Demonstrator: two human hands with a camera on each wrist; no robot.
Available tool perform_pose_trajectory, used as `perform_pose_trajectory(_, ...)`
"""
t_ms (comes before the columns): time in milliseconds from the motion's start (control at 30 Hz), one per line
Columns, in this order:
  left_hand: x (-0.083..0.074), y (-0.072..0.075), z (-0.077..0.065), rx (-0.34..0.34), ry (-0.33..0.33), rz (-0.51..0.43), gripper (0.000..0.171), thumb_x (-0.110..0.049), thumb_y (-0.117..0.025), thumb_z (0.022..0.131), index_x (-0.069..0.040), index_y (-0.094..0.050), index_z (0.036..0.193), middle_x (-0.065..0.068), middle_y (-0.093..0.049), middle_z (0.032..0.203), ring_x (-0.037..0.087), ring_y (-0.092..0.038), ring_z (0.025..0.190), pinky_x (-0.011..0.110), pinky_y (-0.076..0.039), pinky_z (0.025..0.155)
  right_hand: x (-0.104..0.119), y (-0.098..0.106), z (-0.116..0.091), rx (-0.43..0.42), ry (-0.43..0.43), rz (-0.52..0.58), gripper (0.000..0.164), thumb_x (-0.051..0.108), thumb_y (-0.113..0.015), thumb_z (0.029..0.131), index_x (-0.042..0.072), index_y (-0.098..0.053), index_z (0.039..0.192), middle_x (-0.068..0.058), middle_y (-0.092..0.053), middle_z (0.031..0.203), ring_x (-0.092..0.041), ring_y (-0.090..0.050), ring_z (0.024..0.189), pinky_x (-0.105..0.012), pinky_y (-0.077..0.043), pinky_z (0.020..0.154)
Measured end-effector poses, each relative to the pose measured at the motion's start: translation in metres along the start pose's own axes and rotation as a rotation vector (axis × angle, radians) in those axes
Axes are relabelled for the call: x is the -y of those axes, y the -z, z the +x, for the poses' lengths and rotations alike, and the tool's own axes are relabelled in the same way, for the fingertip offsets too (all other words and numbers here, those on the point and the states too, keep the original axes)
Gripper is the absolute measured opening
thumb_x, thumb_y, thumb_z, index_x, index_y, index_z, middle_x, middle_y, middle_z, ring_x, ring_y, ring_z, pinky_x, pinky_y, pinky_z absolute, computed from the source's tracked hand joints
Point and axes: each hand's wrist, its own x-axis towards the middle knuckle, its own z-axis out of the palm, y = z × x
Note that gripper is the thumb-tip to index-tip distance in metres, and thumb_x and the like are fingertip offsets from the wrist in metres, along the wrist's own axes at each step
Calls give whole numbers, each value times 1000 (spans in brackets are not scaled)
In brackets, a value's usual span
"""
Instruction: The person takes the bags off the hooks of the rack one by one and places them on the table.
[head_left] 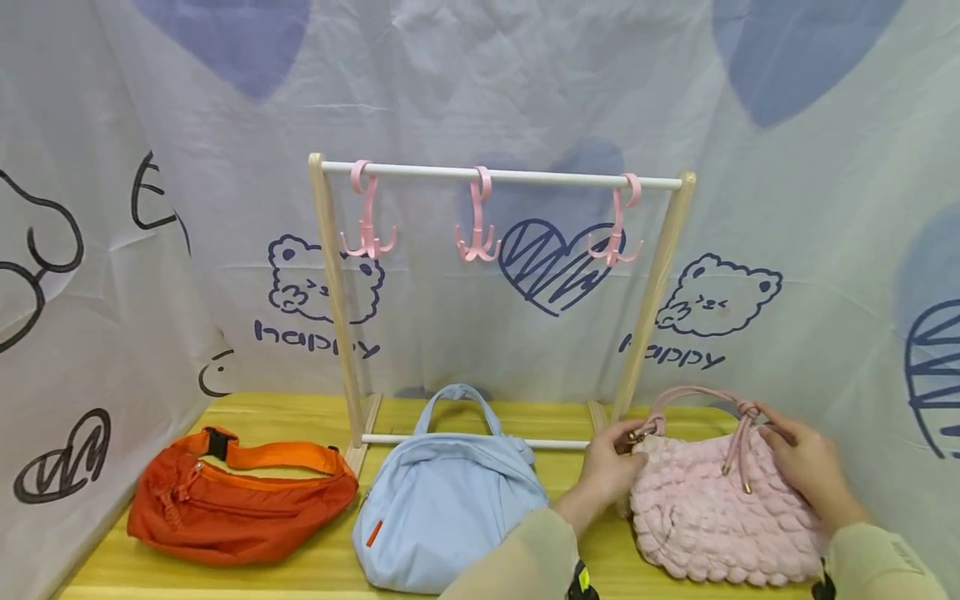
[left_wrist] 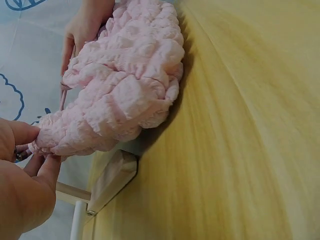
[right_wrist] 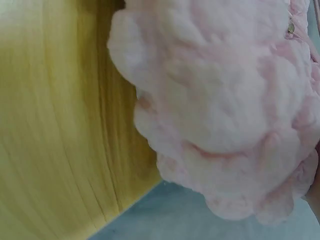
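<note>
A puffy pink handbag [head_left: 723, 525] leans upright at the right of the wooden table. My left hand [head_left: 609, 467] pinches its upper left corner beside the metal strap fitting; the left wrist view shows thumb and fingers on the puckered fabric [left_wrist: 122, 95]. At the opposite upper corner, my right hand [head_left: 808, 467] grips the bag near the knotted strap [head_left: 747, 410], whose two cord ends hang over the front. The right wrist view is mostly filled by the bag [right_wrist: 215, 110], with the right hand's fingers hidden there.
A light blue bag [head_left: 450, 508] stands left of my left hand, and an orange waist bag [head_left: 240, 517] lies farther left. Behind them rises a wooden rack with a white rail [head_left: 555, 177] carrying three pink hooks [head_left: 477, 221]. Printed cloth [head_left: 450, 350] hangs behind.
</note>
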Motion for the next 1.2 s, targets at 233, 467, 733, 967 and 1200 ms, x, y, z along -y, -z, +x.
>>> perform_pose_trajectory(233, 5, -1, -5, 57, 58, 131, 59, 2, -76, 86, -16, -66, 141, 8, -66, 132, 18, -63, 118, 26, -54, 92, -4, -12, 2, 35, -19, 0, 46, 20, -54, 108, 0, -52, 150, -37, -63, 125, -64, -51, 119, -74, -42, 92)
perform_pose_trajectory(467, 9, 3, -6, 115, 4, 294, 68, 2, -77, 82, -12, -61, 146, 9, -62, 139, 22, -56, 131, 29, -49, 105, -10, -20, 3, 22, -21, -20, 43, 17, -56, 107, -4, -55, 145, -38, -64, 122, -64, -54, 115, -72, -45, 89)
perform_pose_trajectory(733, 13, 4, -11, 130, 12, 369, 73, 7, -74, 78, -13, -60, 147, 9, -61, 142, 22, -56, 133, 30, -47, 109, -19, -27, 0, 45, -21, -30, 43, 14, -55, 106, -7, -55, 143, -36, -67, 117, -64, -57, 111, -70, -47, 86)
perform_pose_trajectory(967, 15, 1, -13, 120, 59, 377, 71, 7, -75, 79, -14, -61, 145, 7, -64, 139, 21, -57, 131, 31, -48, 108, -31, -32, -2, 108, -2, -90, 44, 12, -57, 104, -7, -54, 143, -40, -64, 119, -67, -56, 108, -72, -48, 80)
perform_pose_trajectory(1200, 18, 0, -12, 93, 82, 377, 68, 7, -77, 81, -15, -63, 144, 9, -66, 136, 22, -60, 129, 32, -50, 106, -28, -31, 2, 235, -90, -115, 49, 12, -56, 103, -8, -47, 147, -37, -65, 113, -41, -60, 83, -55, -49, 69)
